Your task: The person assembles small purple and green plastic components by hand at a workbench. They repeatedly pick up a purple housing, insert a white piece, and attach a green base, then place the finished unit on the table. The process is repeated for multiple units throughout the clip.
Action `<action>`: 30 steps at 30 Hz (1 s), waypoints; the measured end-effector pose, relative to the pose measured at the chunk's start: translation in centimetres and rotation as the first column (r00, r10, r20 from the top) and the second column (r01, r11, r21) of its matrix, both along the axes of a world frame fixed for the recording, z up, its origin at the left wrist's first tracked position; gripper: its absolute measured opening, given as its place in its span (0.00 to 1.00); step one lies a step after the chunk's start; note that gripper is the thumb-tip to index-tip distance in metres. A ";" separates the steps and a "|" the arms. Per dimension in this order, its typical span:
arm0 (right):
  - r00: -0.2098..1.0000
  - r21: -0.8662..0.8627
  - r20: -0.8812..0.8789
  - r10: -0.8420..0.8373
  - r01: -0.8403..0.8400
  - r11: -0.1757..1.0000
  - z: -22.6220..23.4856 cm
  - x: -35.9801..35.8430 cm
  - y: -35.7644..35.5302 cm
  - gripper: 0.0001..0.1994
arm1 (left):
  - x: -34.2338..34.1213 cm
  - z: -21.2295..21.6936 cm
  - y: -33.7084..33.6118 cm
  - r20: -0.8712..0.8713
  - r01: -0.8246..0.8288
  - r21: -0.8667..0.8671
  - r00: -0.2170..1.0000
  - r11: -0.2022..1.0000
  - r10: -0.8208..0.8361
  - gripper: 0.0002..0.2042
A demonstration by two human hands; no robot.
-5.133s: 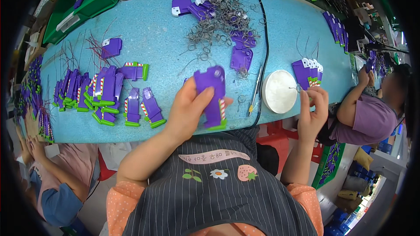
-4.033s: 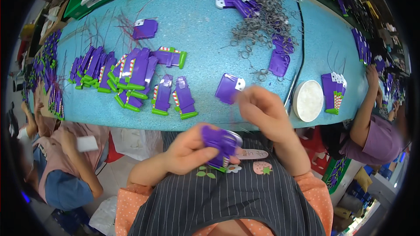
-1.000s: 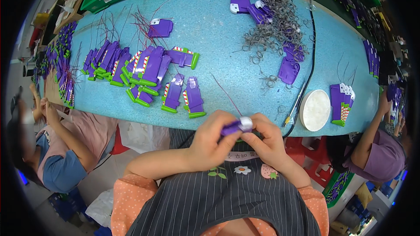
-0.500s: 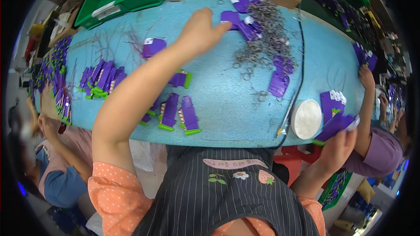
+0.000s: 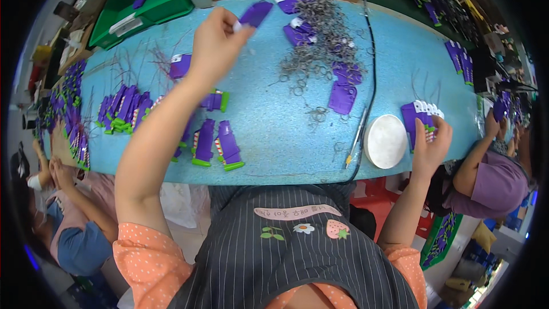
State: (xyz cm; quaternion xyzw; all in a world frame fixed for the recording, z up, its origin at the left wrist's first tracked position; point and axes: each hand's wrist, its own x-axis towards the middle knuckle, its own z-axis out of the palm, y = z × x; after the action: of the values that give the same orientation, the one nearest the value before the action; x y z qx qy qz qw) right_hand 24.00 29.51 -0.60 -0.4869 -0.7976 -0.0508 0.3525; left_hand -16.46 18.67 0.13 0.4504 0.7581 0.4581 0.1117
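My left hand (image 5: 220,43) is raised over the far side of the table, pinching a flat purple plastic piece (image 5: 257,14) by its white end. Close to it lie more purple pieces (image 5: 298,33) beside a tangled heap of thin grey rings (image 5: 323,46). At the right, my right hand (image 5: 433,146) has thumb and fingers closed around a purple part with a striped edge (image 5: 429,130), at a row of white-topped purple parts (image 5: 413,115). The fingers partly hide that row. A round white disc (image 5: 388,141) lies just left of this hand.
Purple parts with green ends (image 5: 229,144) lie left of centre, with a bunched group (image 5: 123,109) farther left. A pen-like tool (image 5: 355,140) and a black cable (image 5: 373,63) cross the blue table (image 5: 269,120). A green bin (image 5: 140,20) stands far left. Co-workers sit at both sides.
My left hand has lifted a purple piece from beside the grey heap and drawn it left. My right hand has brought its purple part up to the row on the table. The view has shifted slightly.
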 end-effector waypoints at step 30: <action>0.566 -0.549 -0.218 0.795 -0.745 0.380 0.2 -16.2 -13.6 0.38 | 9.8 -3.0 -21.9 0.653 0.022 0.062 0.755 0.998 -0.057 0.09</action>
State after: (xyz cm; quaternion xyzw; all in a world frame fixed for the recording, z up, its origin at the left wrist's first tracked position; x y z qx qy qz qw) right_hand 7.76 15.93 -0.40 -0.1402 -0.9176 0.3471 0.1336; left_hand -6.68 -3.27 -2.89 0.2807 0.6497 0.6032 0.3677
